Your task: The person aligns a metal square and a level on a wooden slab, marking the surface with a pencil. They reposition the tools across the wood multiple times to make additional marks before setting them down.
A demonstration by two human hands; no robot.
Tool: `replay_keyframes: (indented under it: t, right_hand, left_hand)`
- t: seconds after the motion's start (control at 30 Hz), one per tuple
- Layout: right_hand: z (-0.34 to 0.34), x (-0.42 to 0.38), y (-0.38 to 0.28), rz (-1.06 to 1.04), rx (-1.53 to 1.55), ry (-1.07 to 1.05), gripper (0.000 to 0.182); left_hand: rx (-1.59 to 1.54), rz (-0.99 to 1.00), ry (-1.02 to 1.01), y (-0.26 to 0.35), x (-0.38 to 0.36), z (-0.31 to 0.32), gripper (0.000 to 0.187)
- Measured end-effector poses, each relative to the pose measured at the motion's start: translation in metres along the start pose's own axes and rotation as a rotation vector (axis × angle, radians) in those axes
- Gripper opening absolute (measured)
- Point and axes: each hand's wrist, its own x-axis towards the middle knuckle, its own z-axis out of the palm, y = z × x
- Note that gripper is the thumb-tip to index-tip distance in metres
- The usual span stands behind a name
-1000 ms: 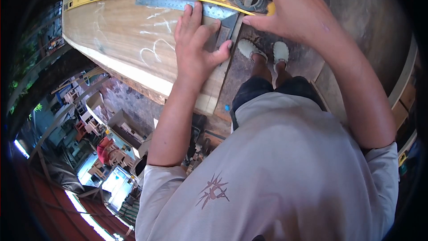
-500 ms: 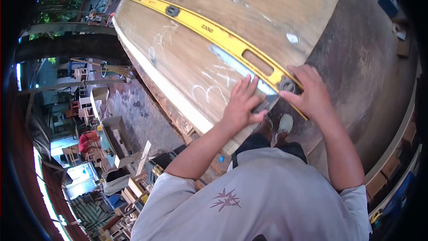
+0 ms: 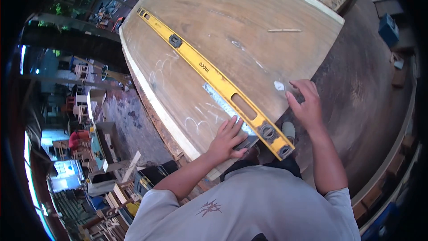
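- Head view: yellow spirit level [image 3: 214, 79] lies flat on the big wooden slab [image 3: 249, 22], long axis running from 10 o'clock down to 4 o'clock.
- Left hand [image 3: 228, 139], grip spread flat, presses a steel square [image 3: 229, 111] against the level's near side.
- Right hand [image 3: 305, 103], fingers loose and holding nothing, rests at the slab's near edge, at 3 o'clock of the level.
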Motion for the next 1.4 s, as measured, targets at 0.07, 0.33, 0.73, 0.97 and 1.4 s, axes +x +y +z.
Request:
replay_keyframes:
  t: [0.07,0.33,0.73,0.97,1.4]
  right_hand:
    - [-0.003,0.033,0.017,-0.055,-0.002,-0.030,0.032]
    - [-0.001,0.072,0.035,-0.132,0.092,-0.311,0.031]
    - [0.010,0.041,0.008,-0.251,0.197,-0.579,0.030]
    - [0.010,0.066,0.030,-0.139,0.161,-0.482,0.028]
    - [0.008,0.073,0.064,-0.187,0.116,-0.450,0.023]
  left_hand:
    - [0.003,0.001,-0.042,0.000,0.000,-0.001,0.056]
    - [-0.099,-0.156,-0.149,0.007,0.004,-0.013,0.063]
    - [0.026,-0.033,-0.100,0.002,0.002,-0.010,0.058]
    - [0.023,-0.011,-0.071,0.001,0.002,-0.011,0.057]
    - [0.028,-0.119,-0.091,0.013,0.011,-0.020,0.035]
